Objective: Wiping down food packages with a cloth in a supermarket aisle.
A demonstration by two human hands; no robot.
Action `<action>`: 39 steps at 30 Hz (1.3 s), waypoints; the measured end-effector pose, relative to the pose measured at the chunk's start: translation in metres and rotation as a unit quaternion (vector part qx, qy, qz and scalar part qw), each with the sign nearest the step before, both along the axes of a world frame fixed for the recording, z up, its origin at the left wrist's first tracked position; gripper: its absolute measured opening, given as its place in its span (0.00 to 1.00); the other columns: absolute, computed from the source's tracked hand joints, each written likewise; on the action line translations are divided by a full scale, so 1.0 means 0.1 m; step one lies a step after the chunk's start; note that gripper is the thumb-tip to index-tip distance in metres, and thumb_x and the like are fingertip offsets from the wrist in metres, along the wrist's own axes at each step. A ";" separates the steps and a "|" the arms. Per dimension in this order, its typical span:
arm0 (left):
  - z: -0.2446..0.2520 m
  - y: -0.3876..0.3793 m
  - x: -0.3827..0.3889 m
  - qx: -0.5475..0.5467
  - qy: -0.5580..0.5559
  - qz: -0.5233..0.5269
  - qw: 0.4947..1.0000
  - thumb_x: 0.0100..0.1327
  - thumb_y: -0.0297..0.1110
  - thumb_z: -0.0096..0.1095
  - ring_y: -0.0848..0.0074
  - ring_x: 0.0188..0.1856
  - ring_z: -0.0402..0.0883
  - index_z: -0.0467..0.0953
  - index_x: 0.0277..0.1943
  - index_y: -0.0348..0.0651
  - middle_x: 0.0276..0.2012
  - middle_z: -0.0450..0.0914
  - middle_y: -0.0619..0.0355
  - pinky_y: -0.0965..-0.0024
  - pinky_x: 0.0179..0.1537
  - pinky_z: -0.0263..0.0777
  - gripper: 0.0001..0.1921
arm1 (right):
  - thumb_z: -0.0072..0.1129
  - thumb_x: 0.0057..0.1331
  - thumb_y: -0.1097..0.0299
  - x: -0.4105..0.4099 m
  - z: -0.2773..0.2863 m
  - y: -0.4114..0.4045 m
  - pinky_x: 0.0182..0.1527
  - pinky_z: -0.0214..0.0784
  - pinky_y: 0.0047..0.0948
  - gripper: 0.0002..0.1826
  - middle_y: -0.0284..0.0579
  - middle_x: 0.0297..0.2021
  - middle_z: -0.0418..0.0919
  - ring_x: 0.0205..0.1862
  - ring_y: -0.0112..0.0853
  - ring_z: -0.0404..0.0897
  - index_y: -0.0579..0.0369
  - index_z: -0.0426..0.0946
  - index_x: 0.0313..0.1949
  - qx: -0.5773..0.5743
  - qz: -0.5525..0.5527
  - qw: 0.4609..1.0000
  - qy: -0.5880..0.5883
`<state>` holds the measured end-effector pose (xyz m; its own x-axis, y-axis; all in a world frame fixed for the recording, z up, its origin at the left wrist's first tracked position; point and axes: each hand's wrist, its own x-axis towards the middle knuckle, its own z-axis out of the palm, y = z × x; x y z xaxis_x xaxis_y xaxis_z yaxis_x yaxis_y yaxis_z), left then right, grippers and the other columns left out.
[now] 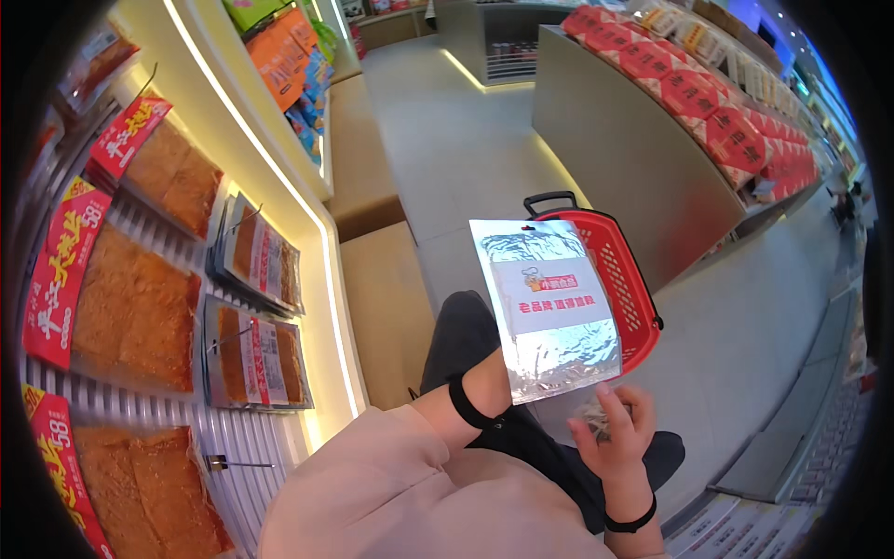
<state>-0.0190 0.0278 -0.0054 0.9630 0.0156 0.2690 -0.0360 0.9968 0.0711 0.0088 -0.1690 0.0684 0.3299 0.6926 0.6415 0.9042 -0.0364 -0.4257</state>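
A flat silver foil food pouch [559, 349] with a white printed panel and a hang hole is held up before me, tilted slightly. My left hand [497, 381] reaches behind it and grips it; the pouch hides the fingers, and only the wrist side shows. Just below the pouch's lower right corner is my right hand [618, 433], fingers apart and apparently not touching it. A small greyish patterned thing [594, 419] shows behind the right fingers; I cannot tell what it is. Beyond the pouch, a red plastic shopping basket [632, 300] with a black handle is partly covered.
On my left, lit shelving holds large packs of brown flat snacks [133, 307] and smaller hanging packs [262, 356] on metal hooks. A bare hook [241, 464] juts out. Wooden ledges [384, 293] run beside the shelving. Red gift boxes [726, 140] top a grey counter [621, 147].
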 end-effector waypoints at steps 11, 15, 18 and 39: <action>0.52 0.05 -0.20 0.191 0.225 0.510 0.808 0.70 0.42 0.59 0.75 0.65 0.65 0.59 0.65 0.39 0.62 0.68 0.54 0.67 0.65 0.59 0.28 | 0.53 0.71 0.71 0.85 -0.44 0.43 0.49 0.71 0.28 0.11 0.46 0.42 0.81 0.44 0.30 0.80 0.65 0.76 0.48 0.183 0.075 0.817 0.541; 0.51 0.10 -0.56 0.323 0.226 0.538 0.745 0.70 0.30 0.57 0.74 0.54 0.78 0.70 0.61 0.37 0.53 0.80 0.54 0.66 0.60 0.68 0.18 | 0.54 0.71 0.67 1.13 -0.81 0.54 0.42 0.71 0.22 0.13 0.41 0.36 0.83 0.37 0.22 0.79 0.67 0.78 0.44 -0.119 0.201 0.758 0.608; 0.41 0.07 -0.83 0.383 0.382 0.623 0.565 0.69 0.31 0.58 0.78 0.43 0.82 0.75 0.55 0.30 0.44 0.84 0.54 0.72 0.48 0.75 0.16 | 0.56 0.68 0.67 1.25 -1.29 0.55 0.41 0.70 0.24 0.13 0.41 0.33 0.82 0.35 0.23 0.78 0.65 0.79 0.45 -0.294 0.239 0.814 0.440; 0.44 0.55 -2.35 0.336 0.545 0.767 0.031 0.67 0.33 0.60 0.71 0.40 0.84 0.77 0.45 0.31 0.39 0.85 0.49 0.68 0.44 0.74 0.12 | 0.61 0.63 0.62 1.43 -1.96 0.04 0.38 0.72 0.30 0.15 0.51 0.29 0.82 0.32 0.34 0.82 0.58 0.81 0.44 -0.303 0.271 0.830 0.380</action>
<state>-0.2540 0.0833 0.0390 -0.5903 0.6123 0.5259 0.3841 -0.3599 0.8503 0.1514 -0.1651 -0.1276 0.0136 0.9913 -0.1308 0.3351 -0.1277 -0.9335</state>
